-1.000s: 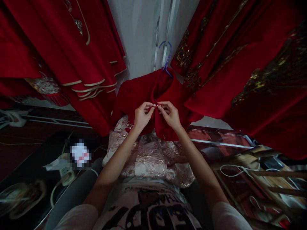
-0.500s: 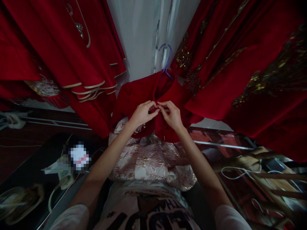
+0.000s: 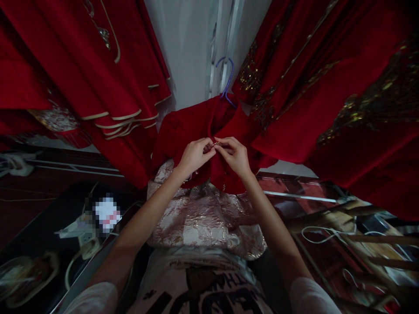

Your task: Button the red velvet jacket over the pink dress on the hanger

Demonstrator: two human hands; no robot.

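A red velvet jacket (image 3: 183,126) hangs in front of me on a blue hanger (image 3: 227,78). My left hand (image 3: 194,155) and my right hand (image 3: 236,155) meet at its front opening. Both pinch a small pale button or clasp (image 3: 217,143) between fingertips, with the red cloth gathered under them. Below the jacket hangs a pale pink and gold brocade skirt (image 3: 203,213), reaching down to my printed shirt.
Red embroidered garments (image 3: 343,87) hang close on the right, and more red garments (image 3: 81,65) with cream trim on the left. A white wall (image 3: 190,52) shows between them. A dark surface with a power strip (image 3: 83,235) and cables lies lower left; wooden bars and cords lower right.
My fingers have closed tighter over the clasp, so the pale beads seen a second ago are mostly covered. Both hands stay at the same spot on the jacket front.
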